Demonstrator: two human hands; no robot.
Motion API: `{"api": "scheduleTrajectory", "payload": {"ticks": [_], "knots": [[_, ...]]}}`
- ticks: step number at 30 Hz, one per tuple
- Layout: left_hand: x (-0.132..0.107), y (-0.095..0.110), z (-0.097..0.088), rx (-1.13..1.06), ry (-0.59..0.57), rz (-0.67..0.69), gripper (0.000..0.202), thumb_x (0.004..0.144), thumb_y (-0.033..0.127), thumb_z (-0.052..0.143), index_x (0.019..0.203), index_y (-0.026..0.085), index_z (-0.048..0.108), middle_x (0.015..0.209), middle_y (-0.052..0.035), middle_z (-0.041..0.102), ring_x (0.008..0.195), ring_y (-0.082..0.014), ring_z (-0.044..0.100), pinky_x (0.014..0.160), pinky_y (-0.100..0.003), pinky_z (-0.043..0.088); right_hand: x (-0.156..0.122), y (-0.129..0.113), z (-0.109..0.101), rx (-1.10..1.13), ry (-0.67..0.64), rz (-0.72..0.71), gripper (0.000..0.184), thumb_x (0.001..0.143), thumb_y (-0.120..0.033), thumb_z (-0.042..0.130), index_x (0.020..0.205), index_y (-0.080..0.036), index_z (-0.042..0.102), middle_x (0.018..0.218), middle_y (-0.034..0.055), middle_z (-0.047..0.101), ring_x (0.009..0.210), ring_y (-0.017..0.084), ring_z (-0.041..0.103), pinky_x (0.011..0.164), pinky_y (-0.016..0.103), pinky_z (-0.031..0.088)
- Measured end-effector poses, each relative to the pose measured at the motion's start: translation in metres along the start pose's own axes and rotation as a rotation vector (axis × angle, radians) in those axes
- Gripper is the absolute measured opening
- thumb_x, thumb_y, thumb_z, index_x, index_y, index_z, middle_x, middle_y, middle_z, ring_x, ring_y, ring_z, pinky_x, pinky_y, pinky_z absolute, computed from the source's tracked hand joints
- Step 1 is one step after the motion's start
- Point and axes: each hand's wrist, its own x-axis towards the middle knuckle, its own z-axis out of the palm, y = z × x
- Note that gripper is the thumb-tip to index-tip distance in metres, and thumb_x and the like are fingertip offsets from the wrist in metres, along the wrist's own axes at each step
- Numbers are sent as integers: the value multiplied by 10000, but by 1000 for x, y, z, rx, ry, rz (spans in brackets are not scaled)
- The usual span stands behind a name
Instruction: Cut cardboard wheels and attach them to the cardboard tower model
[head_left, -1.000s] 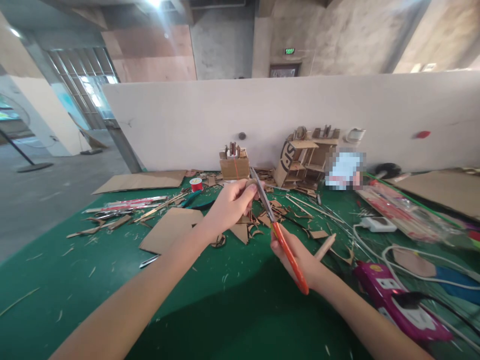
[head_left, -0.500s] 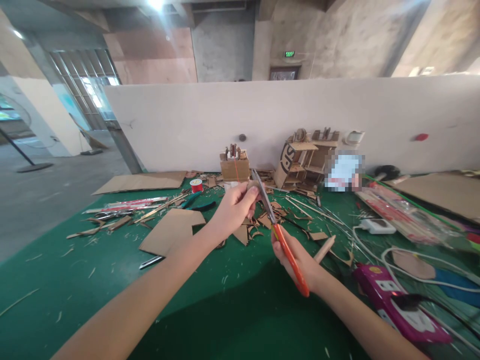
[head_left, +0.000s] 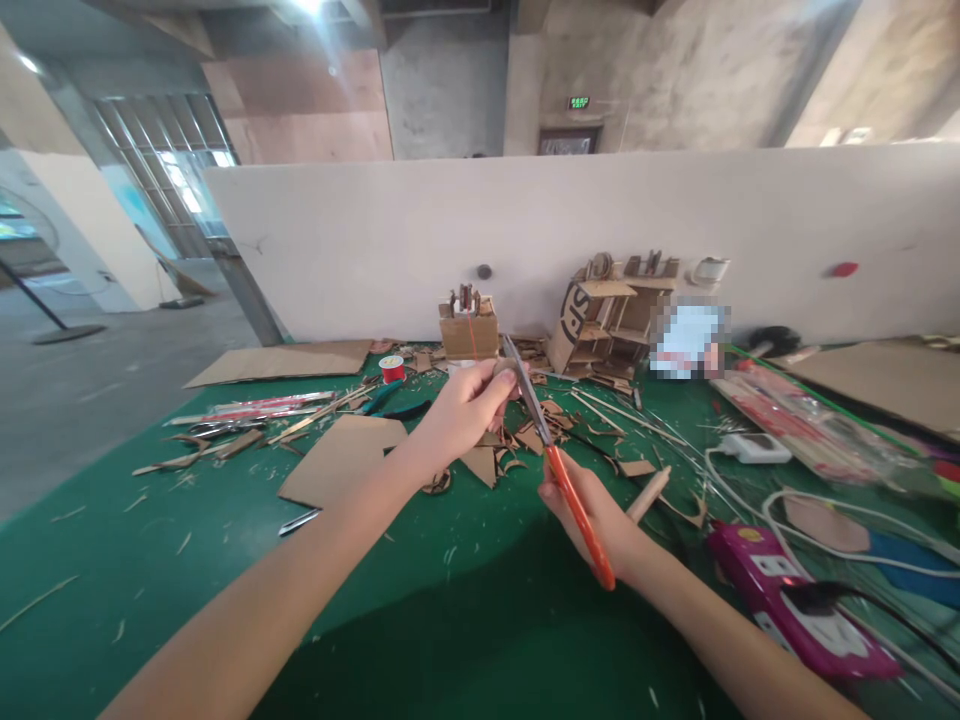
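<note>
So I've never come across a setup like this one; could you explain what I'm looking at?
There is no robot here: these are one person's two bare hands, seen from a camera worn on the head, looking forward and down. The left hand pinches a small brown piece, perhaps cardboard, mostly hidden. The right hand holds orange-handled scissors, blades pointing away beside the left hand. On the green tabletop lie a cardboard sheet, many scraps and a red thread spool. Farther back stands a cardboard box; a magenta power strip is at right.
</note>
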Motion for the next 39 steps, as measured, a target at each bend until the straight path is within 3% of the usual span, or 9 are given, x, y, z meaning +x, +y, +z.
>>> {"api": "scheduleTrajectory", "payload": {"ticks": [5, 14, 18, 24, 30, 36, 39], "knots": [[0, 8, -8, 50, -44, -79, 266, 938, 368, 457, 757, 180, 505, 631, 33, 429, 461, -60, 367, 448, -212, 301, -1, 3, 2, 41, -12, 30, 331, 918, -516, 449, 791, -220, 373, 681, -43, 397, 573, 110, 346, 516, 251, 331], [-1, 9, -16, 209, -104, -70, 285, 936, 445, 441, 841, 214, 578, 570, 41, 342, 451, -93, 339, 444, -240, 267, -7, -11, -3, 181, -68, -20, 452, 890, -668, 378, 850, -218, 374, 726, -33, 390, 589, 109, 352, 523, 250, 365], [-1, 11, -16, 253, -120, -34, 306, 937, 450, 432, 781, 211, 541, 591, 35, 335, 466, -95, 352, 450, -241, 271, -5, -6, -3, 133, -62, 2, 434, 899, -646, 382, 840, -216, 392, 693, -39, 387, 574, 112, 348, 513, 251, 341], [-1, 15, -23, 282, -149, -37, 324, 932, 456, 440, 756, 204, 542, 611, 23, 351, 478, -94, 372, 453, -243, 284, 0, 1, -1, 58, -54, 27, 302, 912, -497, 464, 826, -215, 399, 703, -34, 436, 592, 115, 373, 532, 253, 348], [0, 10, -19, 191, -96, -95, 285, 923, 424, 469, 787, 192, 565, 578, 41, 370, 456, -78, 360, 446, -224, 281, 2, 5, 3, 64, -24, 26, 307, 903, -498, 472, 808, -214, 405, 696, -32, 440, 581, 115, 378, 516, 250, 338], [3, 1, -1, -182, 15, -66, 314, 867, 442, 544, 724, 163, 534, 590, 53, 387, 445, -53, 314, 432, -205, 287, 2, 10, 8, 116, 19, -13, 363, 910, -571, 440, 835, -218, 397, 693, -40, 409, 585, 116, 366, 516, 249, 343], [5, -1, -5, -119, -7, -53, 343, 882, 462, 525, 710, 166, 513, 578, 60, 360, 429, -48, 293, 420, -207, 252, -1, 3, 4, 181, -38, -16, 395, 905, -609, 427, 853, -221, 377, 718, -41, 390, 587, 109, 362, 519, 246, 349]]}}
